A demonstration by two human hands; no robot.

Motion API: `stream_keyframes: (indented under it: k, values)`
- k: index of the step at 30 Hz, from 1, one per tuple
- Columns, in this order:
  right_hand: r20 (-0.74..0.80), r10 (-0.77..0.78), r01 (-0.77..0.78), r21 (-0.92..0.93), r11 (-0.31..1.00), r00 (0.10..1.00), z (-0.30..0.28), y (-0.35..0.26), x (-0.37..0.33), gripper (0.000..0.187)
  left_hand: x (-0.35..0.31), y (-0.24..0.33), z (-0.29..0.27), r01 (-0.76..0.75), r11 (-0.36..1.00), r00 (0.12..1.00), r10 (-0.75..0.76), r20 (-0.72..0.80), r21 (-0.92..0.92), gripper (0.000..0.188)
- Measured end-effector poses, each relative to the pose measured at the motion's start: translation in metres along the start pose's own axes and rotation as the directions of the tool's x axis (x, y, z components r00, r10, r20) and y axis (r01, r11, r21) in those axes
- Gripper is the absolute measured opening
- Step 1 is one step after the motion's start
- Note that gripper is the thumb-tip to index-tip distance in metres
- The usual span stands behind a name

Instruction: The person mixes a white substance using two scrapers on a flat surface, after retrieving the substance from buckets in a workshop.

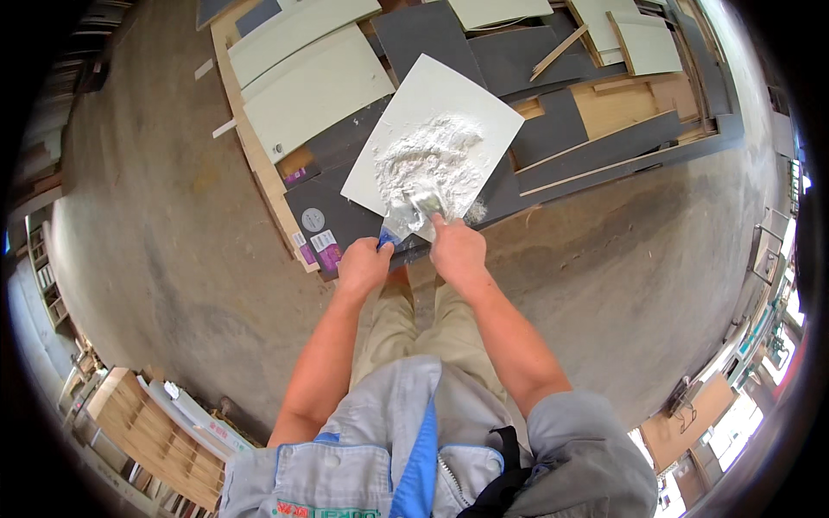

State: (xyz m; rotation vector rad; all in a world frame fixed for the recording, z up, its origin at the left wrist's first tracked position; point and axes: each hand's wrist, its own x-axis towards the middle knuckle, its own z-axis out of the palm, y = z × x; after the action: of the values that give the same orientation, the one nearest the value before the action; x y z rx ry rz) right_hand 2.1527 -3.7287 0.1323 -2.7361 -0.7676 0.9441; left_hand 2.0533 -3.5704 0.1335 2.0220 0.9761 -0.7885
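A white square board (pixel 427 86) lies turned cornerwise on the stack of panels. Spread over its middle and near corner is a heap of white powdery, clumped paste (pixel 432 155). My left hand (pixel 363 266) is closed around the blue handle of a putty knife (pixel 389 236), its blade at the board's near corner. In my right hand (pixel 458 250) is a second putty knife (pixel 427 204), with the forefinger pressed along it. Its metal blade rests at the near side of the heap, close to the first blade. My right fist hides the second knife's handle.
Stacked dark grey panels (pixel 427 39) and white panels (pixel 315 95) lie under and around the board. A loose wood strip (pixel 560 52) sits at the far right. Concrete floor (pixel 173 216) surrounds the stack. Light wood pieces (pixel 155 440) stand at lower left.
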Motion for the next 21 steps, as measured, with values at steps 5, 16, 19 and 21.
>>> stream_keyframes:
  k: [5,16,19,21]
  values:
    - [-0.031,-0.108,0.107,-0.046,0.993,0.994,0.028,0.011,0.022,0.036,0.001,0.005,-0.001,0.011,1.0,1.0,-0.012,0.028,0.019,0.039]
    - [-0.06,0.022,0.022,0.651,0.759,0.998,0.021,0.037,0.002,0.032,0.002,0.001,-0.015,-0.008,0.998,1.0,0.007,0.023,0.059,0.039]
    - [0.437,0.11,-0.449,0.886,0.119,0.892,0.02,0.056,-0.022,0.028,-0.001,0.019,-0.036,-0.04,0.987,0.999,0.037,0.019,0.153,0.038]
    - [0.497,0.068,-0.489,0.866,-0.105,0.865,0.04,0.067,-0.031,0.026,0.001,0.023,-0.046,-0.059,0.973,0.998,0.058,0.013,0.222,0.039]
